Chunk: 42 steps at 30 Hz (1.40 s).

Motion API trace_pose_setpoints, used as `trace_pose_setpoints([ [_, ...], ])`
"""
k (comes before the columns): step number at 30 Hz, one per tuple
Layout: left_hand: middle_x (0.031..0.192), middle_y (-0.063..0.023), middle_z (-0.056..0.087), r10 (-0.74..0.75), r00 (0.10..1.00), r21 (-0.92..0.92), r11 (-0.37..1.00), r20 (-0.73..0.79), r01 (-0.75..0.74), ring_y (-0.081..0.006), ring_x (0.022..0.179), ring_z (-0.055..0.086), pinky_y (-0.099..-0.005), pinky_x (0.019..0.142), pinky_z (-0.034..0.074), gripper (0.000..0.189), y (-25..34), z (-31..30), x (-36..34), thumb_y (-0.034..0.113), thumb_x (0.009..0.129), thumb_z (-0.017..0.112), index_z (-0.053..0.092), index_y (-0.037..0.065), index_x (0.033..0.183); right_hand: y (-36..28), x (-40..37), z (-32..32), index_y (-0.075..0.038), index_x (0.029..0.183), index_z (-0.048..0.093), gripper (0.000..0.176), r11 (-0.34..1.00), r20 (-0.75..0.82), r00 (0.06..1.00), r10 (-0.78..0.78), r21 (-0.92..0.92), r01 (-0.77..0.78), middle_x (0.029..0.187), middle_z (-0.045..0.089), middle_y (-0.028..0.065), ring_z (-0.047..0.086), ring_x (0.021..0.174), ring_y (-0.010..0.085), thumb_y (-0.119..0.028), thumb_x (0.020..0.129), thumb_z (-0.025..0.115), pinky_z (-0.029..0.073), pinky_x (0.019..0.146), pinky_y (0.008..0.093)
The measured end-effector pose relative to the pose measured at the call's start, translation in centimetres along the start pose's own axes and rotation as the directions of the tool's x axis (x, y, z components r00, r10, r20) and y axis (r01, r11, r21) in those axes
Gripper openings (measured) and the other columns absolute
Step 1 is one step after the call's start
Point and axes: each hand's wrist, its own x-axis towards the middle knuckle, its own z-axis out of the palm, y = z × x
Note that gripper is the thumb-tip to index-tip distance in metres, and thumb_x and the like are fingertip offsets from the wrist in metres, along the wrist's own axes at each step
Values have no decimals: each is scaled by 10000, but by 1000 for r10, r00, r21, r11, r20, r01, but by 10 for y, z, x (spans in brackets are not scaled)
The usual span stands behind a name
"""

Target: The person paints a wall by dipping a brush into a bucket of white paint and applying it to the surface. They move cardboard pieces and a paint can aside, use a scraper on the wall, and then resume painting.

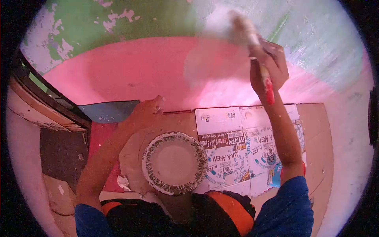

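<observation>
My right hand [275, 68] is wrapped around a paintbrush [249, 33] with a red-ended handle. The blurred bristles are up at the wall [134, 73], over a whitish patch where green and pink surfaces meet. Lower down, my left hand [148, 110] is near the base of the wall, beside a blue-grey flat piece [108, 111]. Its fingers are curled in, and whatever they may hold is hidden. Between my arms stands a round bucket [147, 160] with a paint-streaked rim and pale paint inside.
Flattened printed cardboard [229, 158] covers the floor to the right of the bucket. A blue-and-red object [275, 175] is partly hidden behind my right forearm. At the left, a dark-edged frame [51, 93] borders the wall. A crumpled scrap [123, 182] lies left of the bucket.
</observation>
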Motion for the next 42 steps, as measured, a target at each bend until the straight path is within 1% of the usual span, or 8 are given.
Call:
trace_pose_setpoints([
  [3,793,-192,557,-44,999,-45,998,32,46,-334,740,558,-426,676,433,338,1,-3,4,191,764,510,440,26,1051,40,-69,54,-62,862,567,174,760,210,751,626,51,-648,910,560,58,555,736,127,-182,747,618,452,501,222],
  [6,754,-182,549,72,994,26,997,-87,-70,-331,723,556,-430,645,427,324,-5,2,6,179,763,514,423,24,1034,48,-119,81,-58,840,560,188,905,153,902,-404,-79,419,934,563,73,558,776,156,-209,741,611,458,546,259],
  [9,734,-174,547,52,999,-8,999,0,-52,-326,714,557,-429,620,424,335,-4,10,-3,172,758,524,416,24,1039,59,-83,51,-101,831,616,149,965,729,665,-163,-22,260,912,592,55,546,885,216,-65,688,590,470,721,347],
  [15,756,-156,559,6,1000,-65,998,16,-5,-302,699,565,-396,643,444,307,-12,4,5,173,778,548,450,31,1033,-8,20,-14,-23,792,578,88,815,-201,802,-562,-297,497,840,576,99,558,737,243,7,710,579,466,631,303],
  [18,799,-166,568,-41,997,-16,999,63,42,-312,746,568,-401,667,442,306,-7,5,7,185,796,527,447,17,1038,27,-59,80,1,822,556,102,949,-406,910,87,310,47,804,531,71,537,743,181,-13,731,601,480,587,280],
  [23,891,-213,555,147,989,40,988,-6,-147,-356,823,544,-432,730,426,431,-36,18,-4,261,763,520,419,37,1117,2,-156,90,-43,744,563,106,876,512,858,42,395,-278,809,579,86,562,816,205,12,676,623,454,732,295],
  [36,908,-234,535,58,940,203,970,338,-133,-369,827,529,-452,741,429,359,-83,55,-22,248,802,465,440,15,1075,-106,-207,107,-29,769,590,134,963,962,190,-198,227,-147,824,598,129,576,748,285,-74,645,614,461,681,325],
  [42,951,-232,538,-60,928,188,982,367,-11,-377,876,523,-446,761,426,367,-70,36,-36,261,797,460,468,13,1068,-94,-165,70,-32,763,568,106,729,912,410,24,264,-631,838,584,144,549,761,335,-56,660,565,447,693,376],
])
